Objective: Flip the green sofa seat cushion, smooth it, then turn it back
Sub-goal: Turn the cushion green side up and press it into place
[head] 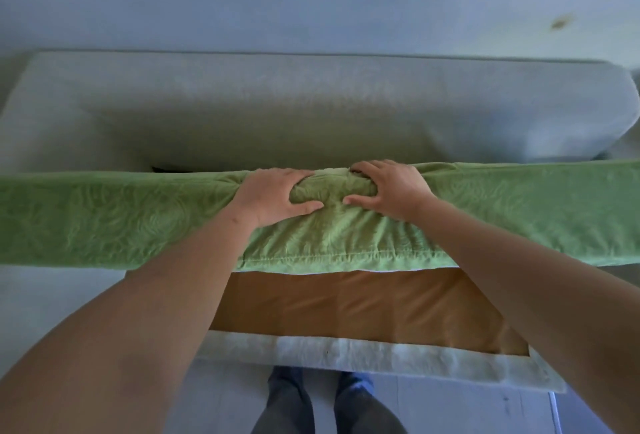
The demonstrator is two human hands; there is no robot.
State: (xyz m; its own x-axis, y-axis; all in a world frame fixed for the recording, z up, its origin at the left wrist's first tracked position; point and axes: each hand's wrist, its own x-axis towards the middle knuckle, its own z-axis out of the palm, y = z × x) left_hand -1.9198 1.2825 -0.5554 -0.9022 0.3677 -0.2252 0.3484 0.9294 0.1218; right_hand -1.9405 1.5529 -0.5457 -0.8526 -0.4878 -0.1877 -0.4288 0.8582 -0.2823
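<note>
Gripping mid-span: left hand [277, 196] and right hand [388, 191] close together, fingers curled over far edge, thumbs dug into near face, loose cover bunched between. Green seat cushion [519, 211] up off brown seat deck [346, 302], running left to right before backrest [311, 104]. Judged soft, long, floppy at ends; cover apt to slide over filling. Better held wider apart, pinching through to the filling rather than cloth alone.

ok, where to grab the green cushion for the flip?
The upper long edge of the green cushion, near its middle, coming from the front: fingers over the far side, thumbs on the near face, as the left hand and right hand do. It is long; a centred grip likely balances it.
</note>
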